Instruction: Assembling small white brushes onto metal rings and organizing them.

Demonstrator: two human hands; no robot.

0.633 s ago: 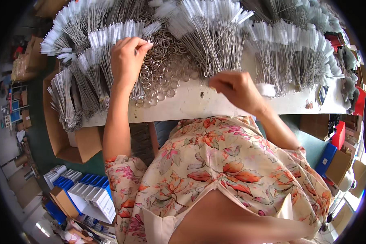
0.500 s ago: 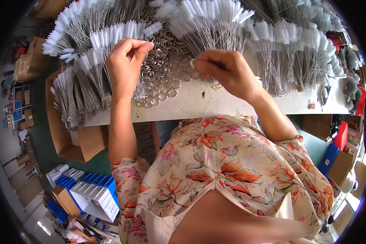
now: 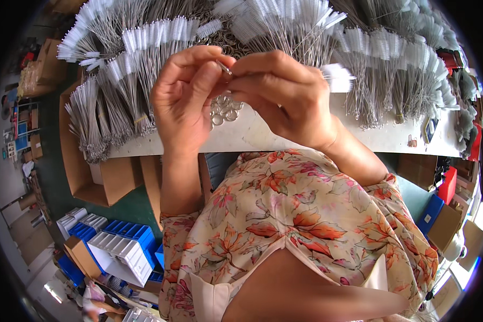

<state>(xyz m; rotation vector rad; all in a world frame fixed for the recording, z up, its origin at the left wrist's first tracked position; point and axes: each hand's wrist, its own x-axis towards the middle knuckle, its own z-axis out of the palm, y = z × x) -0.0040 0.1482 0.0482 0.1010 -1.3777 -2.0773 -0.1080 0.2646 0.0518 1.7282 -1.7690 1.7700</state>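
Hands raised over tabletop (image 3: 263, 137): our left hand (image 3: 185, 99) & right hand (image 3: 284, 99) both pinch, grip narrow, a small metal ring (image 3: 225, 68) btwn fingertips. We'd keep it steady, close to ring pile (image 3: 224, 110), brush bundles (image 3: 145, 48) behind.

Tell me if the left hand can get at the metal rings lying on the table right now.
Probably yes: the rings lie uncovered on the table just below the left hand, though both hands pinch a small metal piece.
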